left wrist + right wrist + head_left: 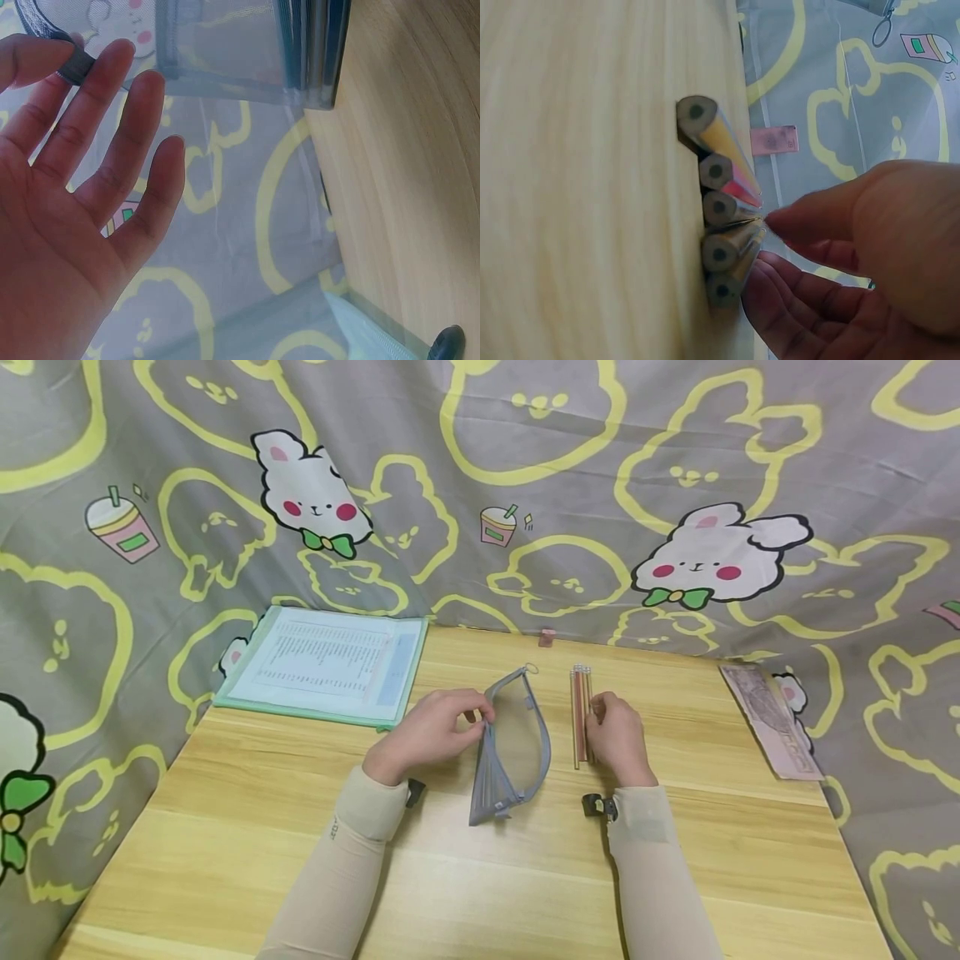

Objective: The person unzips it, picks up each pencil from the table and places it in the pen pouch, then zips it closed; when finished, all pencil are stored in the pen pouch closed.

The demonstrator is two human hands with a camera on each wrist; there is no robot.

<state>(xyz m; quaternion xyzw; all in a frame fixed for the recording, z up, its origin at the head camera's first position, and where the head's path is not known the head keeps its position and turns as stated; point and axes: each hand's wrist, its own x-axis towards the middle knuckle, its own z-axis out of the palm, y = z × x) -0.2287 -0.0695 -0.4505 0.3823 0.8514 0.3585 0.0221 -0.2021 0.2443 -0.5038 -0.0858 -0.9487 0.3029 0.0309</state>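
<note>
In the head view my left hand point(442, 731) pinches the rim of a translucent grey zip pouch point(486, 777). The pouch stands with its mouth spread apart. In the left wrist view thumb and forefinger meet at the pouch's dark rim point(75, 69), the other fingers loosely extended. Dark upright strips show at the pouch's far side; whether they are folds or contents I cannot tell. Several unsharpened pencils point(579, 714) lie side by side on the table, right of the pouch. My right hand point(618, 735) pinches at the row's right side, thumb on top and a finger beside it.
A green-edged clear folder point(322, 664) with a printed sheet lies at the table's back left. At the right edge lies a pinkish printed pouch or note point(772, 722). A patterned curtain point(480, 527) hangs behind the wooden table point(480, 893).
</note>
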